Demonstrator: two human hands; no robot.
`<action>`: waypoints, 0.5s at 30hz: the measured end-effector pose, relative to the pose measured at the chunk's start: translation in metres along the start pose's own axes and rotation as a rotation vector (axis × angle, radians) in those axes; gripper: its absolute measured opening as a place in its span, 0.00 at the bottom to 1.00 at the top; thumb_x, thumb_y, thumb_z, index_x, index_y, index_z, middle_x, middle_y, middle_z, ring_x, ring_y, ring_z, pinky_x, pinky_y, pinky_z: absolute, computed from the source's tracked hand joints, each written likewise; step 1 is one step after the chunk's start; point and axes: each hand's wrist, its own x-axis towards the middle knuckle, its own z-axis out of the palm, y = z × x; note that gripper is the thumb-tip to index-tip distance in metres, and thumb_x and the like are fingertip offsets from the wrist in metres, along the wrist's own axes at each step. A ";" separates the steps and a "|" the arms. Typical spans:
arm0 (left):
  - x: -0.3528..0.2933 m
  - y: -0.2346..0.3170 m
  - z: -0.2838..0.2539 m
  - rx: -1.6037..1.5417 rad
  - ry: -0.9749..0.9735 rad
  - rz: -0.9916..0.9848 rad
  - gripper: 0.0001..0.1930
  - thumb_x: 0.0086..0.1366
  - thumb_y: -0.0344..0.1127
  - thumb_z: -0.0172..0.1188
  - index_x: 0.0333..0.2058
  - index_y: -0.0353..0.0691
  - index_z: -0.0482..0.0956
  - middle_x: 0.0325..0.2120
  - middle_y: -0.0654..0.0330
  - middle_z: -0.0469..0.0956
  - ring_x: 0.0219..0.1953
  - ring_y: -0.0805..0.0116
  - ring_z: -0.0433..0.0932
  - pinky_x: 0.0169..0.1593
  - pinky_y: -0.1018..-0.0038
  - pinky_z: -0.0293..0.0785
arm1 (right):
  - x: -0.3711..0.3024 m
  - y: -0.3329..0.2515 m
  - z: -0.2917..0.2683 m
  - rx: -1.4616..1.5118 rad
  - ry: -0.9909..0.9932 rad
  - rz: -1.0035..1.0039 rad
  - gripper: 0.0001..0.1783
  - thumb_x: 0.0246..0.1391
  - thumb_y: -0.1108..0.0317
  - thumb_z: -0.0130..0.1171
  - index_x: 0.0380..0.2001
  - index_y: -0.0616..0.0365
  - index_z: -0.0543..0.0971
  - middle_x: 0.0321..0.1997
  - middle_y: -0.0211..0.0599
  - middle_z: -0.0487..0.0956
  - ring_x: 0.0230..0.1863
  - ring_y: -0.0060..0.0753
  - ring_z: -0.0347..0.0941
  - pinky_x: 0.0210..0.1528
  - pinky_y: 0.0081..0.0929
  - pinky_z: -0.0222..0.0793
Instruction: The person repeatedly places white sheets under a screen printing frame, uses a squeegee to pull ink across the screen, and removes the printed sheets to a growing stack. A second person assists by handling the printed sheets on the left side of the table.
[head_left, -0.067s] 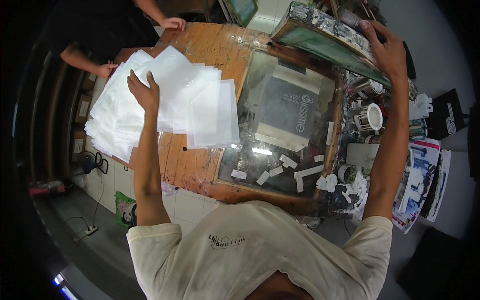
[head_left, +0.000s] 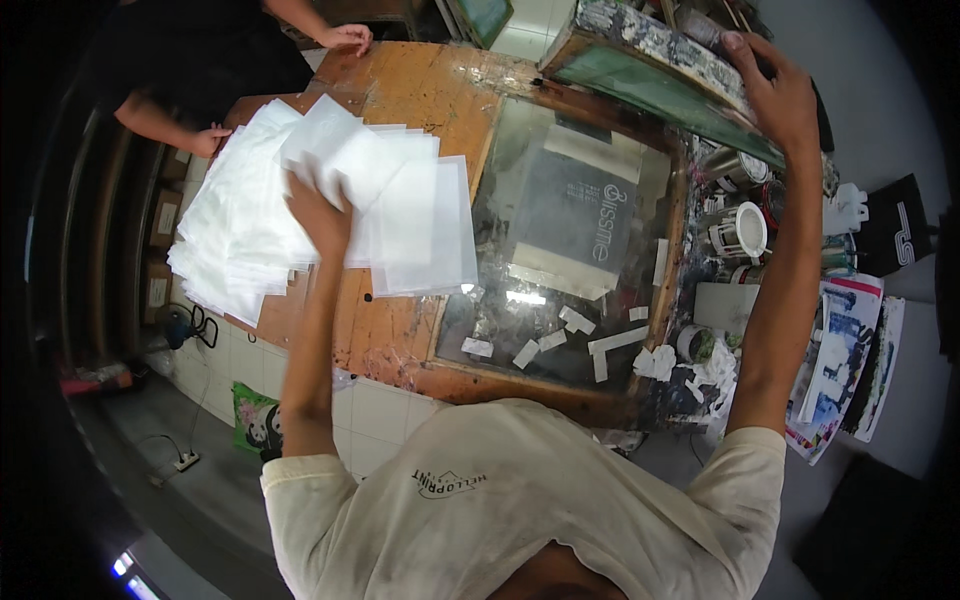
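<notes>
My left hand (head_left: 322,213) is over a fanned pile of translucent white sheets (head_left: 238,205), fingers apart and smeared by motion; I cannot tell whether it touches them. My right hand (head_left: 778,98) grips the upper edge of a raised screen-printing frame (head_left: 655,58), paint-stained, with greenish mesh. Below the frame, a glass panel (head_left: 480,325) is set in the wooden table (head_left: 400,330). A dark grey rectangle with white lettering (head_left: 570,205) lies on the glass, bordered by pale strips.
Short pieces of white tape (head_left: 525,354) stick to the near glass. Paint tins (head_left: 738,230), crumpled tissue (head_left: 712,375) and stained papers (head_left: 835,360) crowd the right side. Across the table, another person's hands (head_left: 347,40) rest near the left corner and the sheets.
My left hand has moved right across the pile of sheets. My right hand still holds the raised frame, almost in place.
</notes>
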 end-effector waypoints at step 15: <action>-0.206 0.319 0.122 -0.262 -0.632 0.655 0.27 0.77 0.46 0.47 0.70 0.45 0.67 0.74 0.42 0.52 0.78 0.40 0.41 0.70 0.25 0.31 | 0.008 -0.022 -0.006 0.038 -0.047 -0.015 0.35 0.59 0.35 0.57 0.34 0.61 0.88 0.36 0.62 0.85 0.40 0.60 0.83 0.47 0.49 0.77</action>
